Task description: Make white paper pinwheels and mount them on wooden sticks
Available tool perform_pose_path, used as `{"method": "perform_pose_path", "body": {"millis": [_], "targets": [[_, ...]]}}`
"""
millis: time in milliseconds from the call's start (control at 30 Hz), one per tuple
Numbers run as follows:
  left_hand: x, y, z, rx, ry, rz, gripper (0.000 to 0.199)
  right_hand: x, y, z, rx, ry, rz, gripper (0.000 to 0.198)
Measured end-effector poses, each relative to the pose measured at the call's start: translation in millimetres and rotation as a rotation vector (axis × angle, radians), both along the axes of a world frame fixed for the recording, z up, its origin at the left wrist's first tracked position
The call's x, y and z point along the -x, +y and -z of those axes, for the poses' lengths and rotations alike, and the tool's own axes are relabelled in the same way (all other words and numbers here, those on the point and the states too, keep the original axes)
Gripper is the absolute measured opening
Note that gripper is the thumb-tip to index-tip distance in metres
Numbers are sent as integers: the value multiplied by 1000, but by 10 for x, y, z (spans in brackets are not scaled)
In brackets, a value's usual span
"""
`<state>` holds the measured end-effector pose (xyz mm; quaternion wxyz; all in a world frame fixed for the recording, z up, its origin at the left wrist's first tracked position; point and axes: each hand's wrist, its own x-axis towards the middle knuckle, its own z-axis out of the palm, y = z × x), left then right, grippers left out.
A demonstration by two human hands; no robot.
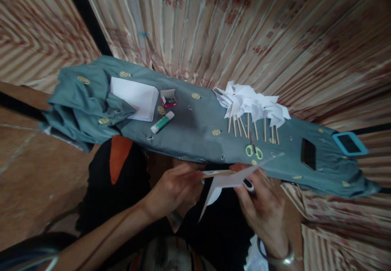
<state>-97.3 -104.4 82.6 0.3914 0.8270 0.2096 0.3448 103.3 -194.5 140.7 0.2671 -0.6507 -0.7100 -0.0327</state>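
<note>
A white paper pinwheel (227, 180) is held over my lap, just off the near edge of the cloth. My left hand (180, 183) is closed on the end of its pale wooden stick (217, 174). On the other side, my right hand (261, 202) grips the folded paper blades near the centre, with thumb and fingers on both sides. A small dark and white rounded shape shows by my right thumb, too unclear to name. Beyond my right hand lie scissors (253, 151) with light green handles, below several white paper pinwheels (253, 102) on sticks.
A long surface under a green-grey cloth (195, 140) runs across. It bears a stack of white paper (136, 96), a small red box of pins (168, 99), a glue stick (162, 122), a dark phone (308, 154) and a blue-framed device (350, 143). Striped curtains hang behind.
</note>
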Motion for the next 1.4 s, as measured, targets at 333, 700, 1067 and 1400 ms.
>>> {"method": "perform_pose_path", "body": {"millis": [333, 700, 1067, 1400], "targets": [[-316, -57, 691, 1147, -134, -199, 31, -305, 1178, 368, 710, 68, -190, 12], [-339, 145, 749, 1453, -301, -304, 37, -196, 1833, 527, 984, -140, -308, 18], [-381, 137, 794, 1531, -288, -319, 26, -171, 1904, 624, 1001, -159, -283, 21], [-393, 122, 797, 1566, -303, -331, 20, -143, 1993, 645, 1036, -243, -306, 19]]}}
